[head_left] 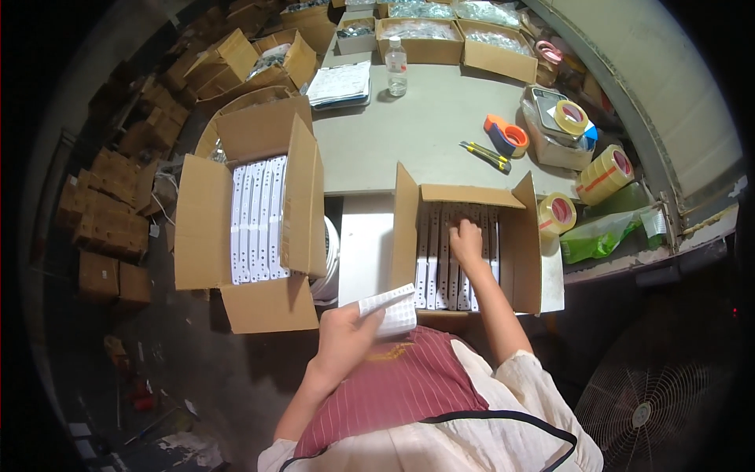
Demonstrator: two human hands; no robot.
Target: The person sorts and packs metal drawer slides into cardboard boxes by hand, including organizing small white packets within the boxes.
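My left hand is closed on a folded white sheet of small round stickers, held low in front of my body. My right hand reaches down into the open cardboard box on the right. Its fingers are pressed together against the far part of several white slotted strips with dark holes packed upright in rows. Whether the fingertips hold a small piece cannot be made out. To the left, another open cardboard box holds more white strips with holes, apart from both hands.
On the grey table are a water bottle, papers, two yellow-black cutters and an orange tape dispenser. Tape rolls stand at right. Boxes of bagged parts line the back. A fan is lower right.
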